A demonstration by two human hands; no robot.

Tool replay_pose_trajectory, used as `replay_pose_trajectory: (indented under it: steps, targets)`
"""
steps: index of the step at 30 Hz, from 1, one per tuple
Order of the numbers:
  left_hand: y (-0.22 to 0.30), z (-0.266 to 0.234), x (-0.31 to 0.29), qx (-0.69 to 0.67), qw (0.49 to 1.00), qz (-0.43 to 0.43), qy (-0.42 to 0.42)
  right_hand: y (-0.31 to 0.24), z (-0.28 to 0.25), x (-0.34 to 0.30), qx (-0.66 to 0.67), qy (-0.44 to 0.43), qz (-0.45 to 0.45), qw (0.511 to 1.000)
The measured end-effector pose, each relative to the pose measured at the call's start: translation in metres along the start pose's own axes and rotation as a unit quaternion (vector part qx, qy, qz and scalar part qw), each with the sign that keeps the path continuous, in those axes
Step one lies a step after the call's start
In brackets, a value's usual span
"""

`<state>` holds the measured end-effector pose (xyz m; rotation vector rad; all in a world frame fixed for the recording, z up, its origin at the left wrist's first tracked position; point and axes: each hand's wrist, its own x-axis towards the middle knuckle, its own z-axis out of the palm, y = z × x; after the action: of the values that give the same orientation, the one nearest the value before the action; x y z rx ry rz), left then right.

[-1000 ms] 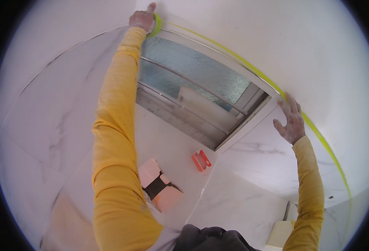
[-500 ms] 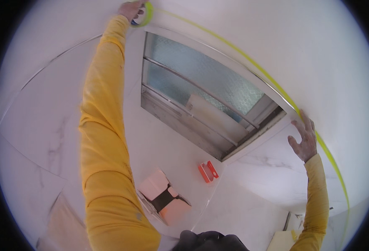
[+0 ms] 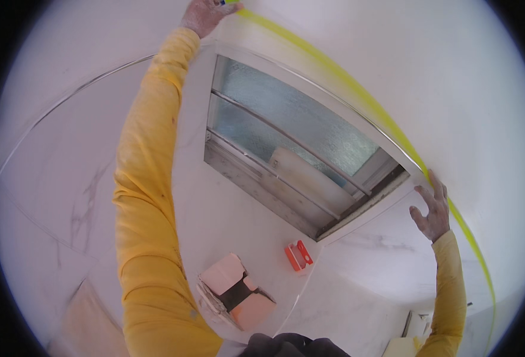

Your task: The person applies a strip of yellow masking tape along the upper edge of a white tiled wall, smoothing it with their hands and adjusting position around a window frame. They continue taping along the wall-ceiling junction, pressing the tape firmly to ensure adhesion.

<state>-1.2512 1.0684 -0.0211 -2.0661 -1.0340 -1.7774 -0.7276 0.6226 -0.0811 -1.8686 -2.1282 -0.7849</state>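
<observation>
At the top edge my left hand [image 3: 207, 16] grips a roll of yellow-green tape, now mostly beyond the frame, with only a sliver of it and a bit of blue showing at the fingers. From it a long strip of tape [image 3: 334, 70] runs to the right along the metal trim above the window, slightly blurred in the middle. My right hand [image 3: 433, 213] reaches up at the right with its fingers spread. Its fingertips press the strip against the white surface, and the tape carries on past them, curving down toward the lower right.
A recessed window [image 3: 298, 143] with frosted glass and metal bars lies between my arms. Thin metal trim [image 3: 96, 78] curves along the wall at left. Below are an open cardboard box [image 3: 253, 309], a red-and-white item [image 3: 298, 256] and marble-patterned panels [image 3: 369, 279].
My left hand has shifted slightly right and up, carrying the tape roll nearly out of view. The strip's left stretch now looks wider. My right hand stays at about the same place.
</observation>
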Motion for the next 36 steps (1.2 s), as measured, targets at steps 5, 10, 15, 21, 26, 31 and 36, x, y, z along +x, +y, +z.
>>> replay_pose_trajectory:
  steps: [5,10,15,21,26,31,36]
  targets:
    - [-0.088,-0.078,0.026,-0.062,0.959,-0.275,-0.036,-0.008,0.016,0.030,0.031,0.025,-0.035,0.999]
    - [0.058,0.004,-0.119,-0.441,0.807,-0.388,0.059,0.009,0.011,0.004,-0.001,0.021,-0.047,0.999]
    - [0.101,0.109,-0.375,-0.366,0.858,-0.359,-0.034,0.028,0.022,0.010,-0.016,0.031,-0.085,0.996]
    - [0.289,0.145,-0.466,-0.432,0.686,-0.522,-0.264,0.015,0.019,0.014,-0.034,-0.019,-0.033,0.999]
    - [0.314,0.152,-0.457,-0.214,0.742,-0.416,-0.479,0.017,0.017,0.007,0.034,-0.034,-0.013,0.999]
    - [0.308,0.211,-0.470,0.018,0.767,-0.529,-0.364,0.033,0.011,-0.009,-0.076,-0.039,0.015,0.996]
    - [0.200,0.244,-0.524,-0.288,0.587,-0.687,-0.316,0.017,0.031,0.024,-0.020,-0.005,-0.037,0.999]
